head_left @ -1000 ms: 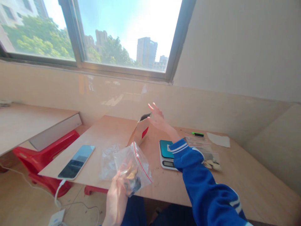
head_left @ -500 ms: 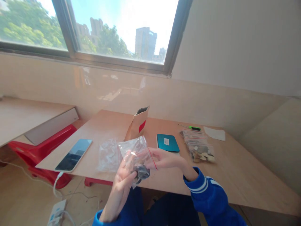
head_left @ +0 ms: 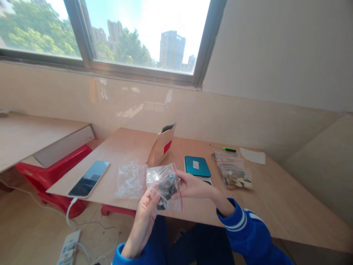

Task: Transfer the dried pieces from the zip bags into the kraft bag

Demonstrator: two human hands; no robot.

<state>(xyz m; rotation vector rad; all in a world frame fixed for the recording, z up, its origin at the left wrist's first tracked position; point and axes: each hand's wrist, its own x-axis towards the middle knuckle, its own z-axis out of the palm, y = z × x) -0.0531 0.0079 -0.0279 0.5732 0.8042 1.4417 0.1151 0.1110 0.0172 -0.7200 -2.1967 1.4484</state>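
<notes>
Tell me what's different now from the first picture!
The right grip drew back from beside the open paper bag to the filled clear bag, which has turned a little. The left grip still holds that clear bag; the scale and phone stayed put.

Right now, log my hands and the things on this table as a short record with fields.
Left hand: holds a clear plastic zip bag with a red line, dark pieces showing inside
Right hand: fingertips at the bag's red-lined edge; whether inside is unclear
Beyond hands: white scale with a square teal top; brown paper pouch with a red label, upright, top open
Table left: crumpled clear plastic bags; flat rectangular smartphone, white cable attached
Table right: filled clear zip bags; white paper sheet
</notes>
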